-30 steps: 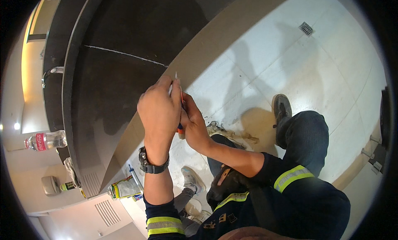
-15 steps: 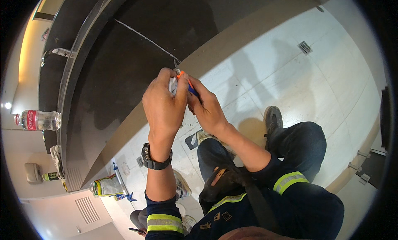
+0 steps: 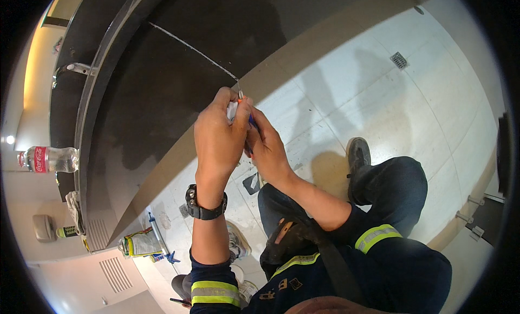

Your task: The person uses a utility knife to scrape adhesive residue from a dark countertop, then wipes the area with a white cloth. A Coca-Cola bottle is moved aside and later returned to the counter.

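Left grip (image 3: 221, 138) and right grip (image 3: 268, 151) pinching orange-and-blue utility knife (image 3: 241, 100); left also holds white wad (image 3: 232, 109). Blade tip beside near end of white seam (image 3: 189, 47), dark panel (image 3: 168, 92). Risk: overpressing could skid blade, scoring panel.

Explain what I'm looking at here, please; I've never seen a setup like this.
There is no machine: these are a person's bare hands. The view comes from the left of two fisheye cameras worn on the head, looking down, so straight edges bend. The left hand, above a black wristwatch, and the right hand close together around a slim orange-and-blue tool with a narrow tip. A small white item shows in the left hand. Beside them is a smooth dark panel carrying a thin white line; the tip is near its end, though contact is unclear. Beyond lies a pale tiled floor.
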A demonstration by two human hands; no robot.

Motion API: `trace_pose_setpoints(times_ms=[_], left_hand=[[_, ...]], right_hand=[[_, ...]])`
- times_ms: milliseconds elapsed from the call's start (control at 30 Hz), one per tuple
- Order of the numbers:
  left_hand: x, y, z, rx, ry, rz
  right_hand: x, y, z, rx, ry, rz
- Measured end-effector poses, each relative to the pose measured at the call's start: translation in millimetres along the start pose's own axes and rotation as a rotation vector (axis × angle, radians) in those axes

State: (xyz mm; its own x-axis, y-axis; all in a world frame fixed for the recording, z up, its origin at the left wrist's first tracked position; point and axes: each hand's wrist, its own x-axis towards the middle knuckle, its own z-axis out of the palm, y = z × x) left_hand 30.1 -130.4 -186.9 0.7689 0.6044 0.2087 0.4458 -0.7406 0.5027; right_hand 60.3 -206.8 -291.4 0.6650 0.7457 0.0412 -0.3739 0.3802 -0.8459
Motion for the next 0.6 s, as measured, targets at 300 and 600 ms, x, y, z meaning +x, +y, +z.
trace_pose_setpoints(times_ms=[300,600], left_hand=[[-7,9,-21,-0.002,0.207,0.14],[19,35,-74,0.159,0.395,0.205]], right_hand=[[-8,-32,10,-0.05,-0.1,-0.223],[27,-59,60,0.112,-0.168,-0.399]])
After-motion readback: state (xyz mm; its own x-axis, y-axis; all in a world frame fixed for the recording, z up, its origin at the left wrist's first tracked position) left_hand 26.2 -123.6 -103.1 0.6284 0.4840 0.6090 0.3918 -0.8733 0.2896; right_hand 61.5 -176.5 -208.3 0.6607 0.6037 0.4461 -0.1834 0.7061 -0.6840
